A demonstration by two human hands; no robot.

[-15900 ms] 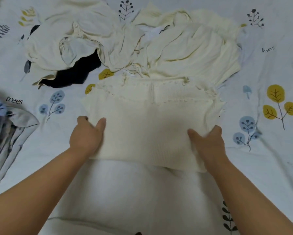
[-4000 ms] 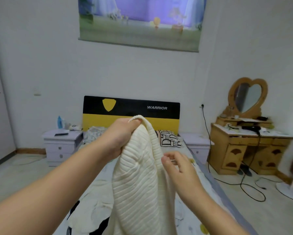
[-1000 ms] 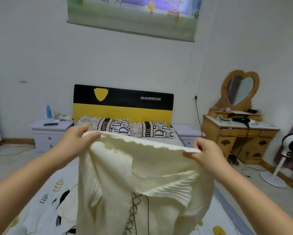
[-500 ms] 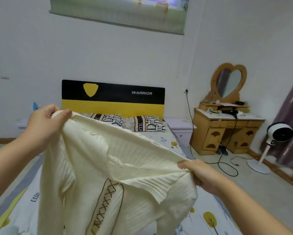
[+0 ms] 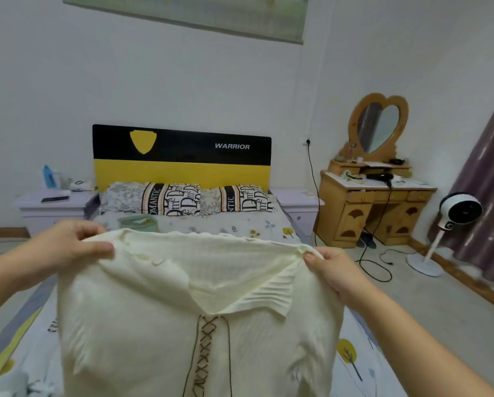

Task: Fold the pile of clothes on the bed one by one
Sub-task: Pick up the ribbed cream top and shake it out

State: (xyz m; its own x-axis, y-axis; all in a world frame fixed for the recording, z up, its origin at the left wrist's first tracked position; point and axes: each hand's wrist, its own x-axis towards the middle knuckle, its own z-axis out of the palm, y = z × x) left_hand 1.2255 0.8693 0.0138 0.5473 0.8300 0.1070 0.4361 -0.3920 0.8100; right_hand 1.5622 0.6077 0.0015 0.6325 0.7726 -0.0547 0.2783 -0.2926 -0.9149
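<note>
From where I watch, the cream knit top [image 5: 200,325] hangs spread between my left hand [image 5: 68,247] and right hand [image 5: 330,267], screening most of the bed [image 5: 354,365] below it. Bare sheet shows only in strips on either side of the top. Beyond its upper edge the mattress lies open up to a green basket [image 5: 138,222] and the pillows [image 5: 182,199] against the headboard [image 5: 182,159]. To my right the floor is passable, though a black cable [image 5: 374,267] loops across it near the dressing table [image 5: 377,207], and a standing fan [image 5: 451,222] stands near the curtain [image 5: 489,181].
</note>
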